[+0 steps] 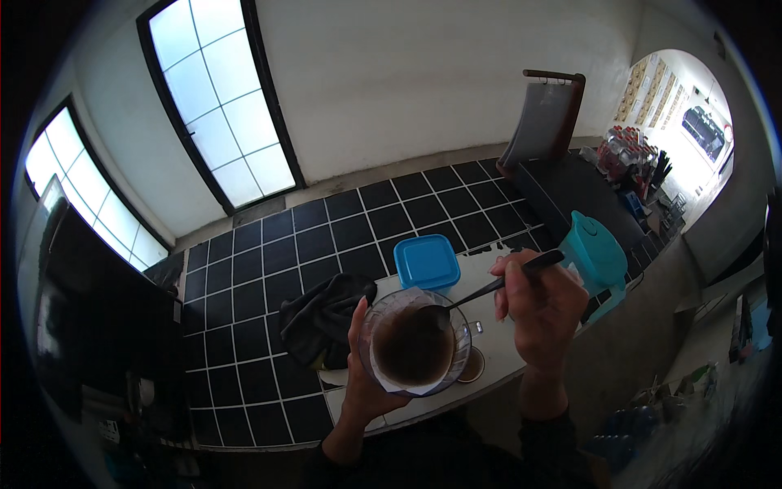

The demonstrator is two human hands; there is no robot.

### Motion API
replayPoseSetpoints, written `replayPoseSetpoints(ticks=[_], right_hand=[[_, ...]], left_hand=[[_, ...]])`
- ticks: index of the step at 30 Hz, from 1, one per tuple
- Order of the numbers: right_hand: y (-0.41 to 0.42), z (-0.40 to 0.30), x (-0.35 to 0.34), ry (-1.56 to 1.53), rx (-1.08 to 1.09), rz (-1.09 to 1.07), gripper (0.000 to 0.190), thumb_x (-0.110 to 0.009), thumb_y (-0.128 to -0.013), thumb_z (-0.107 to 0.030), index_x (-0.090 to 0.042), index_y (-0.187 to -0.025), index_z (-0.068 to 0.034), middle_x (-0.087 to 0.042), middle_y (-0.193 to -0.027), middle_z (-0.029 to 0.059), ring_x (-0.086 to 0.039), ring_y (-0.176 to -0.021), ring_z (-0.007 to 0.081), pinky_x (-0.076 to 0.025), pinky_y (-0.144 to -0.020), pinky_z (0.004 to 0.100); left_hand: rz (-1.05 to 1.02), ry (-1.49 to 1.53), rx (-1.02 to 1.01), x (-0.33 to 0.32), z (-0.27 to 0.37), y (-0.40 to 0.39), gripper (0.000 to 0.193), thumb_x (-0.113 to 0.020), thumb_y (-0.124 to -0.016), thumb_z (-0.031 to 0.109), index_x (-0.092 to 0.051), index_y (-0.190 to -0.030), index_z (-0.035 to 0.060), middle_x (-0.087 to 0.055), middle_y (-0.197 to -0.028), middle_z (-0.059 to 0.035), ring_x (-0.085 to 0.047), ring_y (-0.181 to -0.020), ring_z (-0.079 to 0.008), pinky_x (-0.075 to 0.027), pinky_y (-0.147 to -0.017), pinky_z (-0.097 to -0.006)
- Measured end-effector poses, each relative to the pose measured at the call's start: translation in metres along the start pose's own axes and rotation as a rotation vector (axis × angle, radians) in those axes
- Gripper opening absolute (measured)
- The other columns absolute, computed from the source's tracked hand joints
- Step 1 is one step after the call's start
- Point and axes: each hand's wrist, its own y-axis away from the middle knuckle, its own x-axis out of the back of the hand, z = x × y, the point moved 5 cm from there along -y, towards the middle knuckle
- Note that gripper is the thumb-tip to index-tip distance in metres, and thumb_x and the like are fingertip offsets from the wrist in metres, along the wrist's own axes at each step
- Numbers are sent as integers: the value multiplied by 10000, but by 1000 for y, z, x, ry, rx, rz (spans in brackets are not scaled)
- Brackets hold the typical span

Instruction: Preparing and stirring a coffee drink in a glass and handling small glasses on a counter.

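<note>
My left hand (366, 385) grips the side of a clear ribbed cone-shaped vessel (462, 342). A white paper coffee filter (391, 382) lines it, with dark brown liquid (412, 351) inside. My right hand (540, 308) is closed on the black handle of a spoon (482, 290), whose bowl is over the liquid near the vessel's far right side; whether it touches the liquid is unclear. Partly under the vessel, to its right, a small round cup (472, 365) of brown liquid shows. Just beyond the vessel stands a container with a blue lid (427, 261).
A dark cloth (327, 315) lies left of the vessel on the black-tiled counter (244, 318). At the right stands a turquoise lidded pitcher (592, 250). Further back are a clipboard-like stand (540, 122) and several red-capped bottles (626, 153). A large dark appliance (110, 293) borders the left.
</note>
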Motion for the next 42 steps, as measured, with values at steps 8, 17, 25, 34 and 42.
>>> replayPoseSetpoints(ticks=[8, 17, 25, 34, 42], right_hand=[[4, 4, -12, -31, 51, -71, 47, -600, -801, 41, -626, -837, 57, -651, -743, 108, -607, -583, 114, -471, -512, 243], [10, 27, -16, -80, -91, -109, 76, -576, -840, -11, -622, -847, 50, -625, -653, 72, -597, -555, 88, -465, -523, 224], [17, 40, -16, -179, -202, -61, 106, -548, -876, -40, -599, -829, 40, -586, -599, 38, -561, -519, 57, -443, -493, 204], [18, 46, -16, -328, -324, 6, 168, -495, -926, -83, -584, -828, 21, -512, -537, -6, -470, -429, 27, -347, -380, 185], [16, 50, -14, -425, -344, 37, 198, -491, -943, -98, -571, -841, 51, -532, -578, 29, -494, -439, 48, -374, -366, 194]], left_hand=[[35, 37, 2, -2, -3, 1, 1285, -895, -521, 227, -11, -1438, 54, -499, -1274, -169, -557, -1136, -287, -432, -1001, -421], [54, 150, 69, -6, -6, 1, 1283, -897, -521, 218, -15, -1439, 62, -501, -1273, -160, -554, -1141, -271, -425, -1009, -422], [45, 184, 92, -6, -20, 10, 1229, -899, -510, 210, -102, -1434, 66, -299, -1426, -147, -520, -1180, -260, -425, -1015, -417], [32, 202, 131, -7, -22, 12, 1170, -899, -503, 231, -191, -1420, 68, -134, -1487, -130, -470, -1227, -259, -411, -1032, -410], [37, 194, 82, -5, -24, 14, 1207, -903, -491, 247, -167, -1432, 74, -113, -1490, -143, -442, -1252, -264, -418, -1025, -413]])
